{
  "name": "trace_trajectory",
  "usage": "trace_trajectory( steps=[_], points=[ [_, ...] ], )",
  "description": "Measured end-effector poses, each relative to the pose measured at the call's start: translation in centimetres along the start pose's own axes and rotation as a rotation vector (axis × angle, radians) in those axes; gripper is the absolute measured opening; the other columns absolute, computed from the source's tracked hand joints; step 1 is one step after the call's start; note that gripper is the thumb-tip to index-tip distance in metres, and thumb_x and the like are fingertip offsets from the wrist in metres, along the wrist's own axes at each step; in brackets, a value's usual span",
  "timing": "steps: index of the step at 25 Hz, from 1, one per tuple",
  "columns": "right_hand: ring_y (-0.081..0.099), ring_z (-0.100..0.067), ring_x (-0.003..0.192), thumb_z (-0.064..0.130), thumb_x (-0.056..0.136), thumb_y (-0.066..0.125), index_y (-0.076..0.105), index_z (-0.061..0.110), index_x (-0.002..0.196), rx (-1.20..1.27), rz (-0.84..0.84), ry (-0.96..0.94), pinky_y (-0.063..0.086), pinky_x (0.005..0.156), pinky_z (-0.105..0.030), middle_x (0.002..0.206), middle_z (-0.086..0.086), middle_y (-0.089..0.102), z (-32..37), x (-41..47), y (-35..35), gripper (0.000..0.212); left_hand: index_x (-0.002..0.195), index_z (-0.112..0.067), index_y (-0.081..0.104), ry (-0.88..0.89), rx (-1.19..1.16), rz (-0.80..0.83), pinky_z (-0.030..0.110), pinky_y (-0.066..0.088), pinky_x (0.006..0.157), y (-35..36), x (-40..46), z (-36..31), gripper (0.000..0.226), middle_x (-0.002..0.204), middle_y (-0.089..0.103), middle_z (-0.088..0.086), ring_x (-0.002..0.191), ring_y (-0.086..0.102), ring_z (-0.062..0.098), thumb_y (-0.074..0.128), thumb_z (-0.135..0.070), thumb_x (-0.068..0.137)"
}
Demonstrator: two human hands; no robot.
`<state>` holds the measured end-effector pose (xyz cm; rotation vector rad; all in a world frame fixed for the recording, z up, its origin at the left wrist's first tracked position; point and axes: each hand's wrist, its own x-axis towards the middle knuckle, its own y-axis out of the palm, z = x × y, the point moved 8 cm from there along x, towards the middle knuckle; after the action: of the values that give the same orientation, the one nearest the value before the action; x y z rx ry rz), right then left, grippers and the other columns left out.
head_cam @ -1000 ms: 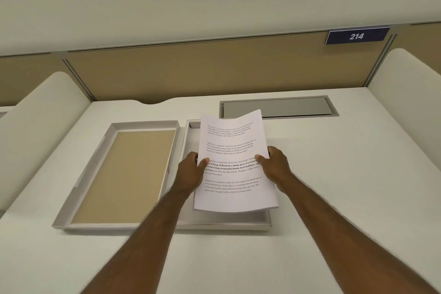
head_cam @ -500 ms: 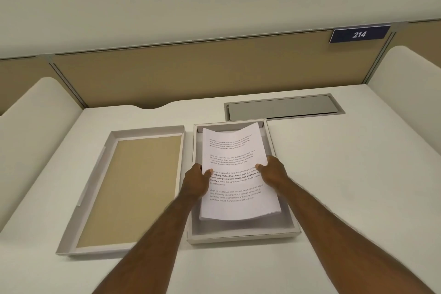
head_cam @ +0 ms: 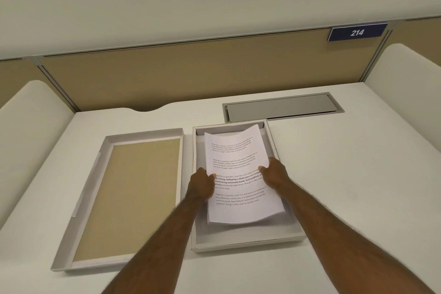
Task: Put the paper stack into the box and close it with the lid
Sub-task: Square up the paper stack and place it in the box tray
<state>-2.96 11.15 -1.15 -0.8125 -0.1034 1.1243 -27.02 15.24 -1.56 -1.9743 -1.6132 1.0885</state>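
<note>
Both hands clamped on the stack (head_cam: 241,174), left hand (head_cam: 200,185) and right hand (head_cam: 274,174) pinching its long edges; sheets bowed, hovering inside the box (head_cam: 269,242) near the desk's (head_cam: 358,186) middle, not yet flat. Lower evenly, square it to the walls, release both sides together. Lid (head_cam: 105,198) lies upturned just left.

Both hands grip the paper stack (head_cam: 241,174) by its long edges — left hand (head_cam: 200,185) on one side, right hand (head_cam: 274,174) on the other — holding it bowed over the open box (head_cam: 248,243). The lid (head_cam: 71,198) lies inside-up just beside the box, toward the desk's (head_cam: 358,186) left edge.
</note>
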Motion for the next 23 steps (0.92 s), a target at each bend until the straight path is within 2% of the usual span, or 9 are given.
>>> trace_trajectory(
  steps=[4,8,11,14,16,18,21,23],
  points=[
    [0.057,-0.036,0.114,0.017,0.092,0.053,0.052,0.0,0.121,-0.029,0.003,-0.004,0.045,0.088,-0.033,0.126,-0.02,0.061,-0.3,0.1,0.4,0.034,0.118,0.004,0.049,-0.041,0.045,-0.033,0.039,0.05,0.093,0.5,0.1,0.1,0.035,0.126,0.06,0.022,0.113,0.06,0.036,0.048,-0.023,0.096],
    [0.057,-0.037,0.115,0.018,0.091,0.054,0.051,-0.001,0.121,-0.062,0.006,-0.003,0.045,0.091,-0.035,0.127,-0.02,0.06,-0.5,0.3,0.5,0.035,0.122,0.009,0.046,-0.068,0.092,-0.009,0.033,0.047,0.09,1.3,-0.3,0.1,0.032,0.128,0.056,0.022,0.112,0.058,0.033,0.045,-0.008,0.094],
    [0.057,-0.036,0.115,0.019,0.088,0.058,0.049,-0.001,0.123,-0.076,0.012,0.0,0.047,0.091,-0.036,0.127,-0.02,0.06,-0.7,0.2,0.6,0.041,0.129,0.007,0.041,-0.087,0.102,-0.008,0.029,0.042,0.092,1.8,-0.3,0.3,0.039,0.129,0.049,0.018,0.109,0.053,0.027,0.04,-0.006,0.093],
    [0.057,-0.036,0.117,0.018,0.085,0.063,0.046,-0.002,0.125,-0.055,0.034,-0.004,0.047,0.092,-0.036,0.128,-0.02,0.059,-0.8,-0.3,0.8,0.048,0.142,0.009,0.022,-0.118,0.111,-0.039,0.034,0.043,0.103,2.1,-1.2,-0.1,0.06,0.139,0.041,0.023,0.125,0.047,0.032,0.049,-0.008,0.09],
    [0.057,-0.036,0.117,0.016,0.084,0.066,0.045,-0.002,0.125,-0.054,0.03,-0.02,0.047,0.093,-0.036,0.128,-0.02,0.059,-0.8,-0.6,0.9,0.05,0.148,0.006,0.008,-0.117,0.158,-0.045,0.04,0.034,0.112,2.5,-1.7,-0.5,0.073,0.15,0.029,0.026,0.137,0.035,0.037,0.051,-0.009,0.091],
    [0.057,-0.035,0.116,0.014,0.083,0.067,0.043,-0.001,0.125,-0.064,0.03,-0.04,0.048,0.093,-0.037,0.128,-0.02,0.058,-0.7,-0.9,1.0,0.051,0.148,0.006,0.003,-0.066,0.184,-0.055,0.041,0.027,0.116,2.7,-1.8,-0.9,0.077,0.154,0.022,0.025,0.141,0.028,0.038,0.051,-0.009,0.09],
    [0.057,-0.034,0.116,0.013,0.081,0.068,0.042,0.0,0.124,-0.055,0.054,-0.043,0.048,0.092,-0.037,0.128,-0.019,0.058,-0.9,-1.1,1.3,0.051,0.15,0.002,0.003,-0.078,0.077,-0.024,0.041,0.036,0.111,3.0,-1.4,-0.5,0.077,0.154,0.025,0.021,0.138,0.034,0.036,0.051,-0.003,0.09],
    [0.057,-0.033,0.116,0.016,0.08,0.07,0.042,0.001,0.124,-0.037,0.076,-0.015,0.049,0.091,-0.036,0.129,-0.017,0.058,-1.2,-1.0,1.3,0.055,0.148,0.001,0.014,-0.089,0.03,-0.02,0.04,0.043,0.104,2.9,-1.4,-0.1,0.07,0.148,0.036,0.019,0.132,0.043,0.034,0.051,0.001,0.088]
  ],
)
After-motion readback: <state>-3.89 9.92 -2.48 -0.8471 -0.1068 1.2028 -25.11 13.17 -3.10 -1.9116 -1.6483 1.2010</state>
